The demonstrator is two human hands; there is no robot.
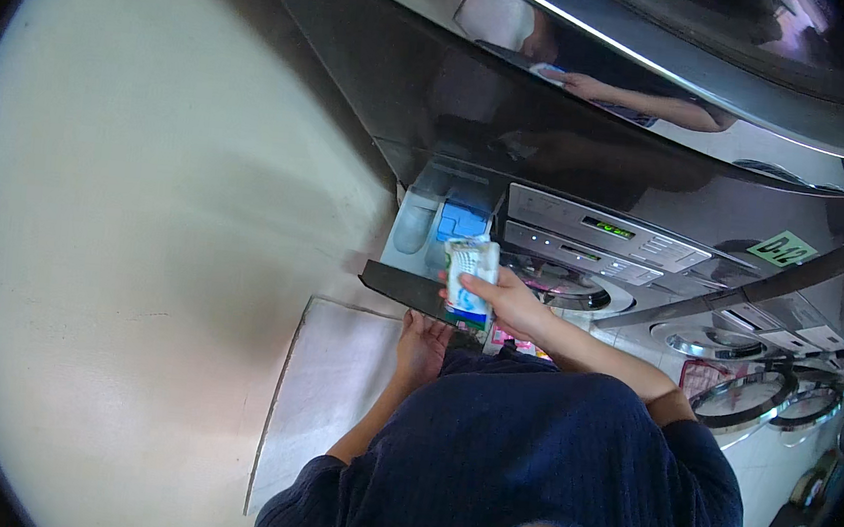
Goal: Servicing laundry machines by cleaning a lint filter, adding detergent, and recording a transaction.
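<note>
My right hand (504, 299) is closed round a soft detergent pouch (471, 265), white and blue with green at its lower end. The thumb presses on the pouch's front. It is held over the pulled-out detergent drawer (399, 253) of a dark washing machine. Inside this pale tray sits a blue insert (463, 223). My left hand (422, 347) is at the drawer's dark front panel (402, 290), palm up, with its fingers against the lower edge. The fingertips are partly hidden by the panel.
A control panel (596, 229) with a lit green display lies right of the drawer. The machine's large round door (702, 47) is above. A white board-like panel (326, 386) is left of my left arm. More washers with open round doors (746, 400) line the right.
</note>
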